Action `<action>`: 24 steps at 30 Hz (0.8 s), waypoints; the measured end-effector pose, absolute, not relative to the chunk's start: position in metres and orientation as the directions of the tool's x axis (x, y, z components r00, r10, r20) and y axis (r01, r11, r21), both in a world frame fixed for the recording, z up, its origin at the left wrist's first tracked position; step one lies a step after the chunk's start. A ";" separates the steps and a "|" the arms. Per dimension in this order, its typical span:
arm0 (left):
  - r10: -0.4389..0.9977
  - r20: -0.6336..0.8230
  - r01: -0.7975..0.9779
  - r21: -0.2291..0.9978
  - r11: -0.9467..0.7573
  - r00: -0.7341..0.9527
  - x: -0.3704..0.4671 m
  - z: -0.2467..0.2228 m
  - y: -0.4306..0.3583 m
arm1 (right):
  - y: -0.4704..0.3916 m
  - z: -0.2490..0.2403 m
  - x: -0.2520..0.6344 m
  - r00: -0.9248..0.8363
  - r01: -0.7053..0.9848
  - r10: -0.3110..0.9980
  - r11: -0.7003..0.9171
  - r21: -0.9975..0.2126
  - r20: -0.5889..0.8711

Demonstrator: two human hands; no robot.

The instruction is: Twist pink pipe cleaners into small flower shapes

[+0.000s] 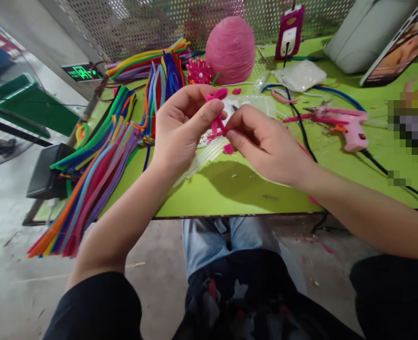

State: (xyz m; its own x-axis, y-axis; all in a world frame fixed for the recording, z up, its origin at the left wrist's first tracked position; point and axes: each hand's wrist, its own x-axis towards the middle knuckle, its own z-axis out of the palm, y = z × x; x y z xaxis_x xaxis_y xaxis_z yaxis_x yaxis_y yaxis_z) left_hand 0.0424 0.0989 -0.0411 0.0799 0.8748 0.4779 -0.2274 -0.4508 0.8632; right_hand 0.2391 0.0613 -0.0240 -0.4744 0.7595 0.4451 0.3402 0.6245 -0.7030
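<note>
My left hand [184,127] pinches a looped bright pink pipe cleaner [217,126] between thumb and fingers, above the green table. Close beside it, my right hand [265,141] has its thumb and forefinger closed at the lower end of the same pipe cleaner. A dark pointed tip shows above the right forefinger; what it belongs to is hidden. Beneath the hands lie clear glue sticks [205,158] and a small pink curled piece [228,149]. Behind them sit a pink flower [199,72] with a pearl centre and a pink wrapped dome [230,49].
Bundles of coloured pipe cleaners [99,174] spread over the left side, some overhanging the front edge. A pink glue gun [350,125] lies at right with its black cord. A power socket strip [289,33], a white packet [301,75] and a propped screen [400,42] stand farther back.
</note>
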 end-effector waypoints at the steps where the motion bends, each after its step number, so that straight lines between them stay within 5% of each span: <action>1: 0.874 0.480 -0.227 0.861 -0.454 0.071 0.042 -0.043 0.101 | 0.059 -0.023 0.238 -0.476 0.365 0.754 0.638 -0.678 0.453; 8: 0.872 0.490 -0.211 0.854 -0.476 0.016 0.040 -0.046 0.104 | 0.058 -0.028 0.242 -0.599 0.553 0.634 0.769 -0.319 0.489; 15: 0.881 0.472 -0.323 0.830 -0.454 -0.024 0.035 -0.036 0.105 | 0.061 -0.032 0.243 -0.662 0.605 0.598 0.782 -0.148 0.451; 18: 0.862 0.507 -0.349 0.803 -0.484 -0.029 0.028 -0.036 0.111 | 0.061 -0.035 0.243 -0.680 0.575 0.571 0.805 -0.149 0.461; 24: 0.903 0.428 -0.271 0.865 -0.422 -0.037 0.032 -0.043 0.113 | 0.067 -0.028 0.251 -0.559 0.556 0.661 0.747 -0.364 0.501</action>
